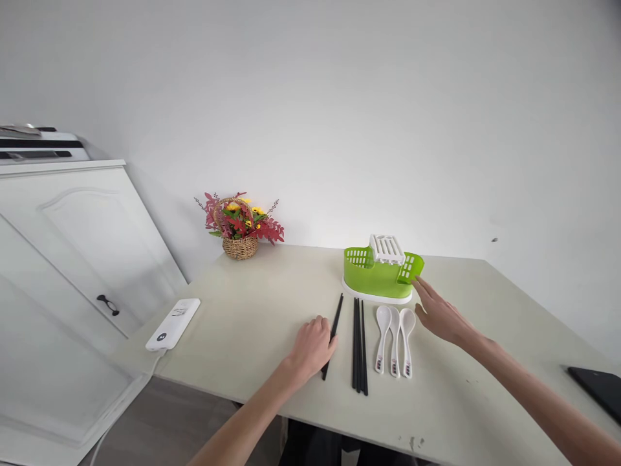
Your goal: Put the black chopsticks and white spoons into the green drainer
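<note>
OK, left to right: white power bank (173,325) lies flat near the table (228,317)'s left edge, cable (127,396) dropping over the side, so the cord likely keeps off the middle. Flower basket (240,248) stands near the back left corner, probably parked as decor, well out of the hands' way. Left hand (309,346) comes in over the near edge, fingers curled down and thumb in, closed on the slanted chopsticks (338,307) about mid-length; looks like a low grip that leaves both ends free. How hard it grips, can't tell. Just right, a row of black chopsticks (358,349) lies side by side, pointing from near edge to back, presumably so they can be picked off singly. Green cutlery caddy (373,279) stands upright behind them toward the back edge, on its white base (378,298), slotted white rack (387,248) across the top. Three white spoons (383,317) in front of it, bowls toward the back edge, handles near, likely for easy reach. Right hand (441,314) is open, fingers extended, tips at the caddy's right end, gripping nothing; maybe steadying it, contact unclear. Black phone (599,388) by the right edge.
</note>
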A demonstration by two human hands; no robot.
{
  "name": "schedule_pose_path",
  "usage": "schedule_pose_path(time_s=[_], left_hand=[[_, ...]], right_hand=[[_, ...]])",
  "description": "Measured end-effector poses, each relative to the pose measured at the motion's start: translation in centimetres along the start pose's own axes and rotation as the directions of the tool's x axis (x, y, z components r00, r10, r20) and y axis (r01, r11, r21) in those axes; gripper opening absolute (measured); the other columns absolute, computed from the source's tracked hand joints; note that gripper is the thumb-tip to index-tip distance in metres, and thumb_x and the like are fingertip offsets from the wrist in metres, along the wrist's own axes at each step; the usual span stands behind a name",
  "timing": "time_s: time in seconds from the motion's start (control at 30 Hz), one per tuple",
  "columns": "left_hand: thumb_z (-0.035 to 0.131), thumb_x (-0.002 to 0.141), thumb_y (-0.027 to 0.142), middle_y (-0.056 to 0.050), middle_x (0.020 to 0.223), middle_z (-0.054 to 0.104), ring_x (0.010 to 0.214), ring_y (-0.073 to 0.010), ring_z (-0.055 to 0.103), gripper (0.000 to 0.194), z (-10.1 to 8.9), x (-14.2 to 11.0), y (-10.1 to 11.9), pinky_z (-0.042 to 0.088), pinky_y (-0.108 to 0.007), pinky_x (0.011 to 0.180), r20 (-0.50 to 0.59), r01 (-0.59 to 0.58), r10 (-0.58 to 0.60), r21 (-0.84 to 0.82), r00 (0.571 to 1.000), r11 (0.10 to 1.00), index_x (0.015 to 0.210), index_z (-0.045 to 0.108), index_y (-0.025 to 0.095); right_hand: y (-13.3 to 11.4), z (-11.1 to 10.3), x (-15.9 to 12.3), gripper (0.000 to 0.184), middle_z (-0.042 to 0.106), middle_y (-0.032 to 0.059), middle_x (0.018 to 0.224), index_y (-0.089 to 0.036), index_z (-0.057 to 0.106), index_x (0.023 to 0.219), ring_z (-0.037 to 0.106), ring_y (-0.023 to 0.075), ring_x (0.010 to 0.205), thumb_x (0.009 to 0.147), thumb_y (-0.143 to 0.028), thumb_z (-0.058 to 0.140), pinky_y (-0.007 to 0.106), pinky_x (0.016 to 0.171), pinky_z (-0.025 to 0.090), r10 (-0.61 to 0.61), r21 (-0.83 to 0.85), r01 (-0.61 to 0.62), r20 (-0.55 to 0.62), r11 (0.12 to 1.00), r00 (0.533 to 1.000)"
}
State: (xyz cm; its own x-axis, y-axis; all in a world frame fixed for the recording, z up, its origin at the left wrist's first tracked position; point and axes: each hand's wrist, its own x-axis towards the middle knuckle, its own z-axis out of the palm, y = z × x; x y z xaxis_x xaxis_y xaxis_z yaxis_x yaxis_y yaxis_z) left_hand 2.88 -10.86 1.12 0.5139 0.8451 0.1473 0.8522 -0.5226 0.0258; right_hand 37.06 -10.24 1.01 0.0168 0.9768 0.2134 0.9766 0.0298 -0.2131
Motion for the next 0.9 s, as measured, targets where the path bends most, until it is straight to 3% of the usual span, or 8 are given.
schedule_pose_path(time_s=[0.17, 0.3, 0.47, 0.63, 0.7, 0.8, 0.9], left_hand=[[0.055, 0.092, 0.011, -0.014, 0.084, 0.069, 0.078, -0.0267, 0.069, 0.013, -1.3, 0.2, -0.5, 0.051, -0.034, 0.066, 0.095, -0.013, 0.000, 0.137, 0.995, 0.991, 0.089, 0.068, 0.012], [0.055, 0.084, -0.002, -0.013, 0.079, 0.066, 0.079, -0.0267, 0.067, 0.022, -0.9, 0.4, -0.4, 0.049, -0.034, 0.068, 0.021, -0.028, 0.026, 0.069, 0.999, 0.997, 0.078, 0.067, 0.015], [0.059, 0.085, 0.003, -0.008, 0.061, 0.057, 0.066, -0.0257, 0.064, 0.029, -0.4, 2.1, -0.9, 0.047, -0.035, 0.066, -0.033, 0.027, -0.029, -0.081, 0.999, 0.996, 0.061, 0.059, 0.017], [0.063, 0.089, 0.017, -0.009, 0.073, 0.070, 0.073, -0.0247, 0.071, 0.019, -3.4, 3.1, -1.7, 0.051, -0.033, 0.070, -0.054, -0.014, 0.002, -0.207, 0.999, 0.978, 0.071, 0.068, 0.018], [0.062, 0.094, 0.028, -0.006, 0.086, 0.077, 0.079, -0.0214, 0.073, 0.015, -4.8, 2.6, -1.4, 0.054, -0.029, 0.074, -0.092, -0.063, 0.027, -0.422, 0.995, 0.904, 0.086, 0.073, 0.020], [0.062, 0.095, 0.040, -0.004, 0.095, 0.079, 0.086, -0.0189, 0.075, 0.023, -5.8, 1.1, -0.4, 0.056, -0.025, 0.079, -0.136, -0.105, 0.004, -0.743, 0.991, 0.661, 0.099, 0.073, 0.021], [0.061, 0.096, 0.044, -0.003, 0.092, 0.079, 0.089, -0.0197, 0.075, 0.027, -5.6, -0.7, 0.4, 0.056, -0.025, 0.081, -0.114, -0.084, -0.024, -0.842, 0.993, 0.533, 0.096, 0.073, 0.020]], right_hand=[[-1.4, -1.8, -2.2, 0.061, 0.029, 0.0101, 0.168, -0.026, 0.019, 0.160, 0.054, 0.0296, 0.138, 0.101, -0.031, 0.032, 0.046, 0.102, 0.055, -0.070, 0.058, 0.077, -0.121, 0.995, 0.990], [-3.8, -4.6, -3.6, 0.054, 0.038, 0.0097, 0.163, -0.032, 0.028, 0.157, 0.058, 0.0287, 0.133, 0.102, -0.032, 0.033, 0.045, 0.100, 0.055, -0.166, 0.091, 0.181, -0.153, 0.979, 0.974], [-6.7, -7.8, -4.7, 0.047, 0.046, 0.0087, 0.157, -0.033, 0.038, 0.150, 0.057, 0.0280, 0.133, 0.104, -0.033, 0.033, 0.046, 0.103, 0.053, -0.227, 0.147, 0.263, -0.221, 0.954, 0.948], [-9.1, -8.8, -4.8, 0.033, 0.057, 0.0057, 0.145, -0.033, 0.055, 0.131, 0.068, 0.0234, 0.113, 0.105, -0.038, 0.035, 0.041, 0.092, 0.057, -0.224, 0.284, 0.271, -0.186, 0.920, 0.957], [-10.4, -9.2, -4.4, 0.031, 0.061, 0.0061, 0.137, -0.031, 0.058, 0.124, 0.070, 0.0208, 0.100, 0.104, -0.042, 0.038, 0.038, 0.084, 0.058, -0.178, 0.380, 0.232, -0.171, 0.895, 0.969], [-12.8, -9.9, -3.5, 0.037, 0.067, 0.0072, 0.118, -0.027, 0.057, 0.128, 0.069, 0.0195, 0.093, 0.102, -0.049, 0.045, 0.035, 0.079, 0.058, -0.143, 0.519, 0.191, -0.131, 0.833, 0.981], [-15.3, -10.6, -2.6, 0.042, 0.069, 0.0025, 0.093, -0.024, 0.059, 0.126, 0.065, 0.0180, 0.080, 0.099, -0.056, 0.050, 0.032, 0.071, 0.055, -0.217, 0.583, 0.199, -0.040, 0.788, 0.975]])
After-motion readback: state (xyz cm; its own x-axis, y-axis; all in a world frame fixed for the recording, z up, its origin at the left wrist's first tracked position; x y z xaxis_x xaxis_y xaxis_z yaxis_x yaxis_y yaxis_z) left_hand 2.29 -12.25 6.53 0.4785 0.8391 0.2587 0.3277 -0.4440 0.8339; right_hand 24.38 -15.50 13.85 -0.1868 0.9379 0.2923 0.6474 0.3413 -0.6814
